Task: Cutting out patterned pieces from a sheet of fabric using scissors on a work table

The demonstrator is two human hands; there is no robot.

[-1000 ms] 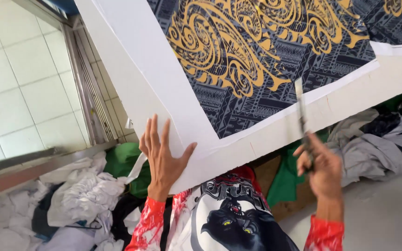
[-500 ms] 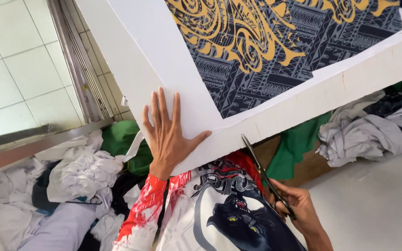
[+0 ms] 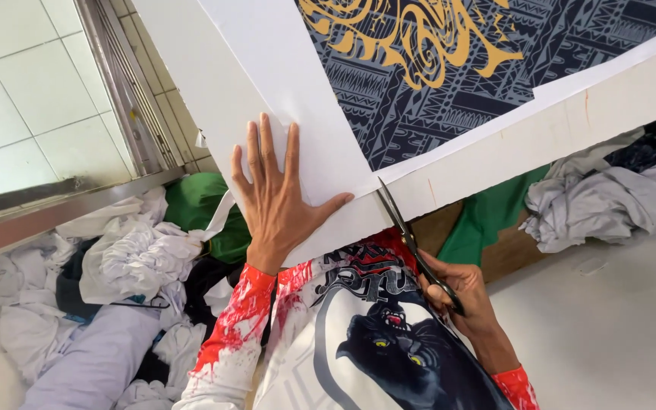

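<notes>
My left hand [image 3: 280, 196] lies flat with fingers spread on the white margin of a large sheet [image 3: 290, 91] printed with a dark blue and gold pattern. It presses the sheet onto the white table [image 3: 540, 137]. My right hand [image 3: 461, 292] grips black scissors [image 3: 408, 235] below the table edge. The blades are open, with their tips at the near edge of the sheet, just right of my left thumb. I wear a red and white jersey with a black panther print [image 3: 389, 349].
Heaps of white and grey cloth [image 3: 108, 266] and a green garment [image 3: 191, 212] lie on the floor at left. More cloth [image 3: 601, 197] is piled at right beside a brown box [image 3: 510, 250]. A tiled floor and metal door track [image 3: 115, 91] run upper left.
My right hand dropped from above the table edge to below it and swung the scissors round, bringing the open blades up to the sheet's near edge. My left hand stayed pressed on the sheet.
</notes>
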